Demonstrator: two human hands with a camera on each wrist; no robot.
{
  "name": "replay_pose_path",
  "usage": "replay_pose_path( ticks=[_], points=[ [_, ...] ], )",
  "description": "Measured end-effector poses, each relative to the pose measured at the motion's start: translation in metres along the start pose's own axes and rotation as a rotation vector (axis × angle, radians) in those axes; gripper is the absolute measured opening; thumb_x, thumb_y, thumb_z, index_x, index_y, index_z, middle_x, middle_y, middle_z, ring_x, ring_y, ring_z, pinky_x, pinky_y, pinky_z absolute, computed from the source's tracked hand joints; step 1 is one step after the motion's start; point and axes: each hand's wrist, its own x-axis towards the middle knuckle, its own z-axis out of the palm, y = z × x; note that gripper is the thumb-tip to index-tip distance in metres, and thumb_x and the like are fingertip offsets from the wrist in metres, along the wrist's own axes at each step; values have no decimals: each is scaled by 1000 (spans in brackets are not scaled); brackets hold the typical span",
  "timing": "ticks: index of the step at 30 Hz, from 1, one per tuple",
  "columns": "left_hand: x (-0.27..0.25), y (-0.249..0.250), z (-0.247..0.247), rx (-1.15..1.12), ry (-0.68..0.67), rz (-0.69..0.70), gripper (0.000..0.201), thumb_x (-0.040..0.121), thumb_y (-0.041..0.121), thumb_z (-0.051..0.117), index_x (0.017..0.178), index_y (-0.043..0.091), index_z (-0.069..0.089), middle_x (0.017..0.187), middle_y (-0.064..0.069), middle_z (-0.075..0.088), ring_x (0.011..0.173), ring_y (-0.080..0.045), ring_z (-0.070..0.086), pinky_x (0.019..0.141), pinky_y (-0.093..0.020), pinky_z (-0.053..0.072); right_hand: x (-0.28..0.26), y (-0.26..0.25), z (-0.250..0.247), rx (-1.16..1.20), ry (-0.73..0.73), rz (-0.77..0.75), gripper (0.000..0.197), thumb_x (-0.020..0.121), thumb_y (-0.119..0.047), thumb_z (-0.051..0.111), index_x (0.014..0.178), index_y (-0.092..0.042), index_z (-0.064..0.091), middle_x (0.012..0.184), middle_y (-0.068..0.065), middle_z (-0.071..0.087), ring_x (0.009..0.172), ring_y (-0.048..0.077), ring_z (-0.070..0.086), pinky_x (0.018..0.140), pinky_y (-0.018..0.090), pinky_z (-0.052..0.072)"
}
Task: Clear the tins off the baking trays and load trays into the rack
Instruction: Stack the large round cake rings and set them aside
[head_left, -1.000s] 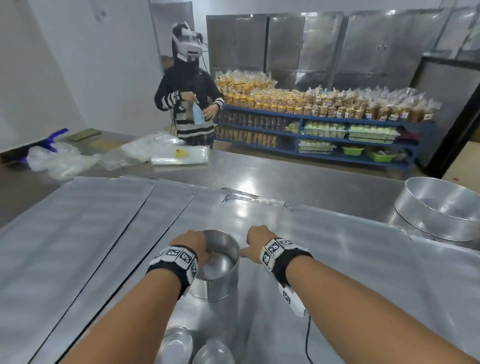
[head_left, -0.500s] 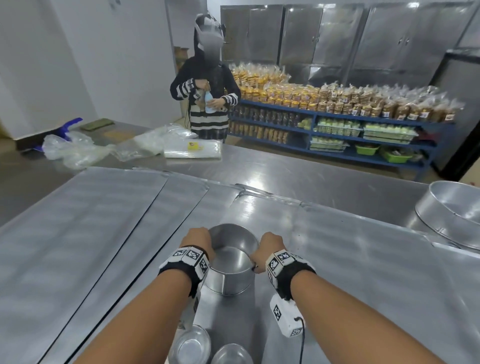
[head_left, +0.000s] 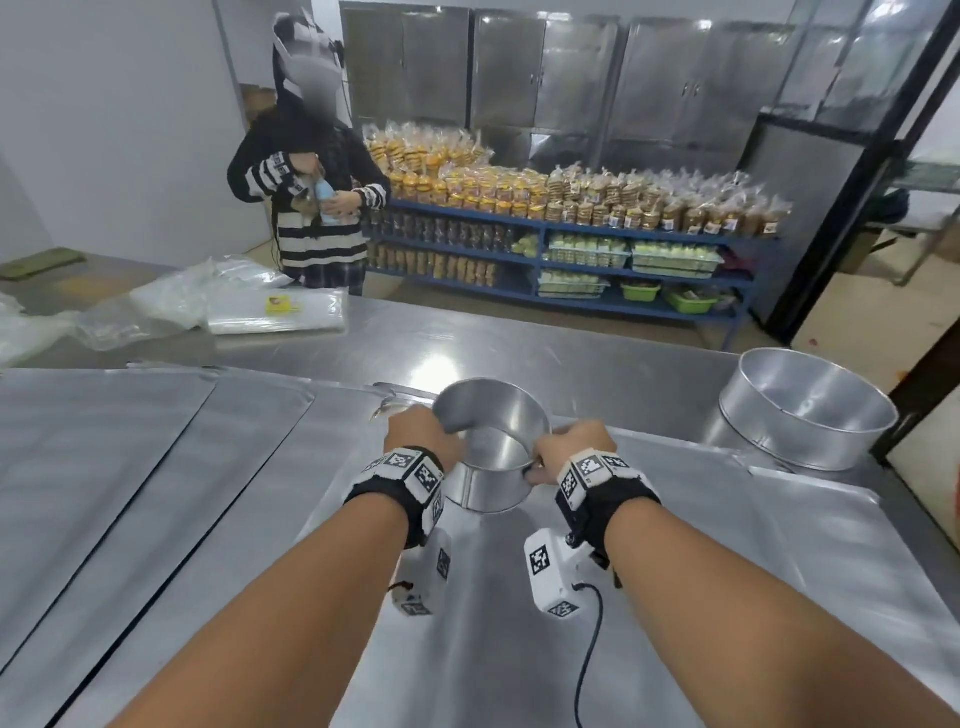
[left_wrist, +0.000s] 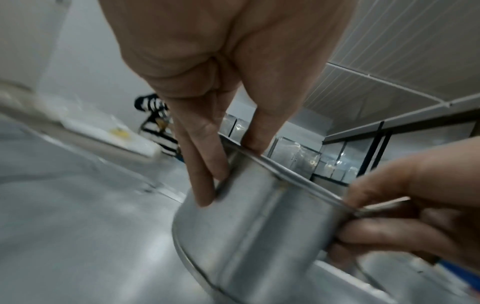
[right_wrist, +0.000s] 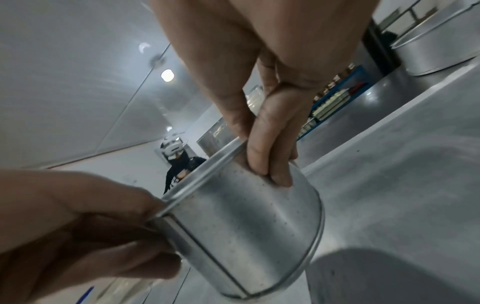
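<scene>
Even, cool overhead light fills the room, and a round white ceiling lamp (right_wrist: 167, 75) shows in the right wrist view. A soft white glare patch lies on the brushed steel bench (head_left: 431, 364) just behind the small round aluminium tin (head_left: 491, 447). The wide lenses bow the edges; both wrist views are smeared, and the left hand (left_wrist: 221, 61) is out of focus.

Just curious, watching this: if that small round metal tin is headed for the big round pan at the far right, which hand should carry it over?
Probably the right hand: it already grips the small round metal tin on the side nearer the large round metal pan. The left hand would cross over.
</scene>
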Motion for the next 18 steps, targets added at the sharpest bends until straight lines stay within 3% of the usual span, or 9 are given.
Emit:
replay_pose_path(
  ticks=[4, 8, 10, 12, 14, 16, 18],
  points=[
    [12, 55, 57, -56, -39, -5, 26, 82, 15, 66, 103, 1, 65, 101, -14, 70, 92, -29, 70, 74, -31, 58, 38, 14, -40, 192, 135, 48, 7, 78, -1, 68, 81, -1, 74, 67, 12, 70, 28, 5, 49, 27, 7, 29],
    [36, 112, 106, -110, -64, 26, 27, 79, 14, 68, 103, 1, 66, 98, -14, 71, 85, -28, 70, 68, -30, 58, 90, 36, -81, 269, 200, 76, 8, 74, 0, 69, 80, 4, 73, 68, 14, 71, 36, 13, 58, 32, 12, 38],
    [54, 140, 130, -112, -86, 60, 25, 79, 13, 69, 101, 2, 66, 95, -12, 70, 76, -26, 66, 64, -29, 55, 127, 47, -102, 227, 238, 70, 18, 72, -4, 72, 88, 5, 73, 73, 13, 72, 49, 16, 64, 42, 16, 48],
    [73, 169, 154, -106, -105, 92, 25, 81, 14, 70, 103, 2, 66, 98, -13, 70, 73, -24, 61, 61, -27, 50, 164, 60, -121, 111, 268, 46, 38, 72, -16, 75, 106, -1, 70, 96, 13, 71, 70, 19, 61, 66, 22, 57],
    [93, 194, 180, -87, -122, 115, 24, 83, 17, 71, 102, 2, 65, 94, -10, 69, 72, -22, 60, 60, -27, 49, 200, 72, -139, 41, 308, 26, 49, 74, -21, 75, 119, -4, 64, 116, 15, 65, 91, 24, 61, 85, 31, 55],
    [114, 214, 208, -69, -127, 144, 18, 85, 19, 70, 95, 5, 62, 85, -6, 66, 69, -18, 60, 59, -26, 50, 230, 81, -153, 30, 319, 3, 49, 77, -22, 74, 121, -4, 62, 120, 16, 64, 106, 30, 63, 88, 32, 54],
    [132, 230, 233, -60, -128, 160, 15, 85, 18, 68, 87, 7, 59, 84, -6, 66, 70, -19, 60, 64, -27, 51, 254, 89, -165, 63, 346, -13, 44, 83, -35, 70, 119, -11, 64, 114, 11, 67, 107, 29, 63, 89, 31, 54]
  ],
)
